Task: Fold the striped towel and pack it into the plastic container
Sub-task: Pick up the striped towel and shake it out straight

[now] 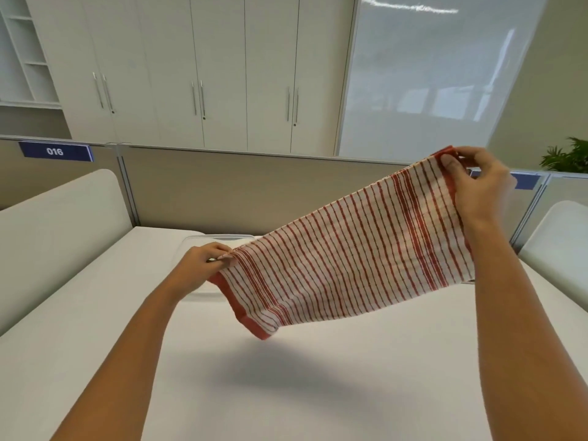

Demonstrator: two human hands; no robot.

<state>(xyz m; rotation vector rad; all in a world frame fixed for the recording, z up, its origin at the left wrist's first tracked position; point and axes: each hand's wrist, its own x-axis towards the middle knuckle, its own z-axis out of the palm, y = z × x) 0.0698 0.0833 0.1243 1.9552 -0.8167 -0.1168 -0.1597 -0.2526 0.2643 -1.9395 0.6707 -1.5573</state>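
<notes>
The striped towel [350, 259], white with red stripes and a red hem, hangs stretched in the air above the white table [286, 393]. My left hand [200, 268] pinches its lower left corner. My right hand [474, 183] grips the upper right corner, held higher. The towel slopes up to the right and sags below. The clear plastic container [203, 241] sits on the table behind the towel and my left hand, mostly hidden by them.
Beige partition panels [254, 192] close off the desk's far side, one with a blue "016" label [54, 151]. White rounded dividers [57, 224] stand at left and right. Cabinets and a green plant [569, 157] lie beyond.
</notes>
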